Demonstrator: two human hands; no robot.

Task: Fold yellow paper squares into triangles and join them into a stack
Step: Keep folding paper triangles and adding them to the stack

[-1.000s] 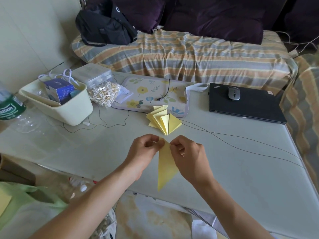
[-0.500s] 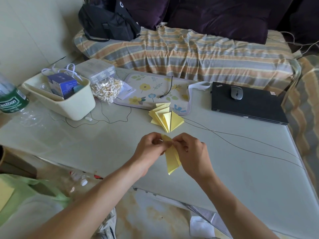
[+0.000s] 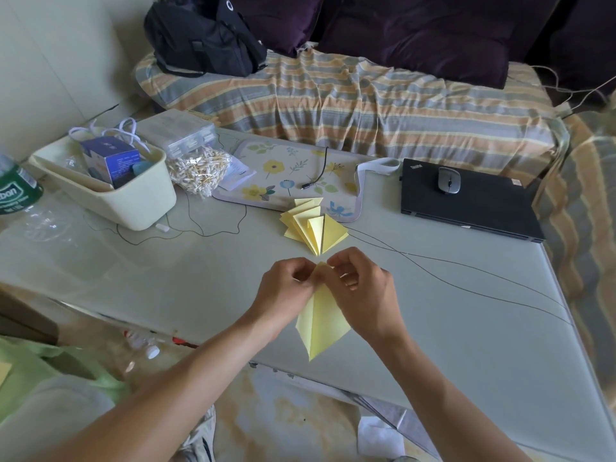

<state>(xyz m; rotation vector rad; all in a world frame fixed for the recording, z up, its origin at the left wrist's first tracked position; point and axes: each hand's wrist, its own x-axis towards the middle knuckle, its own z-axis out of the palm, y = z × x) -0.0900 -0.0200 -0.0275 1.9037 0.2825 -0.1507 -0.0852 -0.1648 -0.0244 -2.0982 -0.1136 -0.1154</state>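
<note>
Spanning the far side of the scene, a sofa [image 3: 350,95] in a striped cover carries a black bag [image 3: 203,35] at its far left. Nearer lies the pale counter [image 3: 466,345], with a closed black laptop [image 3: 473,205] on its far right and a grey mouse [image 3: 448,180] on the lid. At the far left sits a cream tub [image 3: 133,208] holding a blue box [image 3: 111,160], and just right of it a clear bag of cotton swabs [image 3: 200,171] touches a floral pad [image 3: 293,176]. A fan-shaped stack of folded yellow triangles [image 3: 315,228] rests at the pad's near edge. Nearer still, at the centre, the left hand [image 3: 286,295] and right hand [image 3: 360,291] are close together, fingers curled, both pinching the top of a folded yellow paper [image 3: 321,325] whose point hangs toward the counter's near edge.
</note>
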